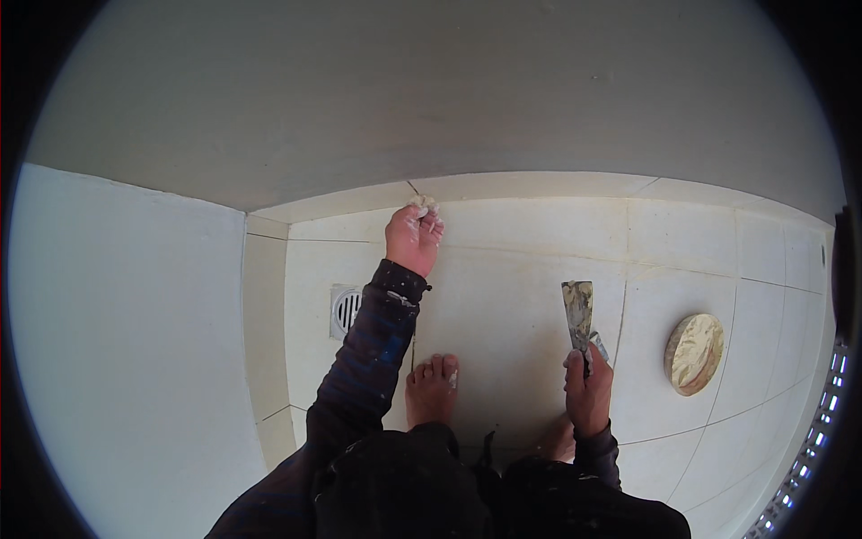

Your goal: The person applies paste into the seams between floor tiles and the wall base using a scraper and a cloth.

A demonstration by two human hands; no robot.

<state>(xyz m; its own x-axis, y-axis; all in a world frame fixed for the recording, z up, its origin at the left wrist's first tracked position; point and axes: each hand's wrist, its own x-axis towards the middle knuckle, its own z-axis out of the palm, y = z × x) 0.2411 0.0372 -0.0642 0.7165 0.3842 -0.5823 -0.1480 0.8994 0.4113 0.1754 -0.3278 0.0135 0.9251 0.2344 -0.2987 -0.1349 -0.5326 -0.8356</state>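
My left hand [414, 239] reaches forward to the tile skirting at the foot of the grey wall. Its fingers are closed round a pale lump of putty [423, 203], and white smears cover the fingers. In my right hand [589, 393], held lower and to the right, is a putty knife [578, 310]. The knife's blade points away from me and is coated with dried and fresh filler. Beyond that hand, on the floor to the right, stands a round shallow pan of cream-coloured putty [696, 354].
A grey wall [431, 99] rises ahead, with a tile skirting [539, 185] along its base. A white wall [126, 350] stands at the left. A round floor drain [347, 312] lies beside my left forearm. My bare foot [432, 391] is on the tiled floor [512, 314]. A perforated edge [817, 440] curves at the far right.
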